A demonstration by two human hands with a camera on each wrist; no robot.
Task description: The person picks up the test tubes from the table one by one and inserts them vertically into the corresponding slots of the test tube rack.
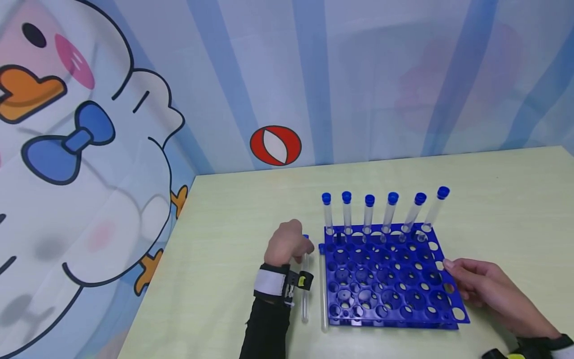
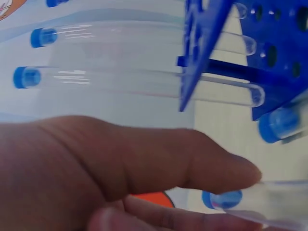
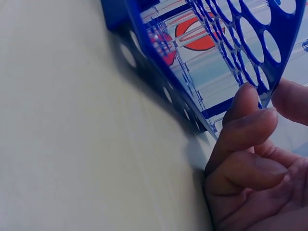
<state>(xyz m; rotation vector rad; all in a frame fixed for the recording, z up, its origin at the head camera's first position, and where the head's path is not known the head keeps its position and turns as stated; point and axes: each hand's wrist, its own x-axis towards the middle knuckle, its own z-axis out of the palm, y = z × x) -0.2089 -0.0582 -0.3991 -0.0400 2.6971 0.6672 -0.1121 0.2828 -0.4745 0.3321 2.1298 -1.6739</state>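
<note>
A blue test tube rack (image 1: 374, 279) stands on the table, with several blue-capped test tubes (image 1: 368, 214) upright or leaning in its far row. My left hand (image 1: 289, 244) is left of the rack, pinching a clear test tube (image 1: 305, 294) near its blue cap between thumb and fingers. In the left wrist view that tube's cap (image 2: 224, 198) shows between the thumb and the fingers below. Another capped tube (image 1: 324, 294) lies along the rack's left side. With thumb and curled fingers, my right hand (image 1: 489, 286) grips the rack's right edge, seen closely in the right wrist view (image 3: 255, 144).
A pale table (image 1: 233, 209) extends around the rack. Behind it hangs a blue striped backdrop (image 1: 358, 99) with a red and white ball print (image 1: 275, 145). At the left is a panel with a large cartoon duck (image 1: 103, 214).
</note>
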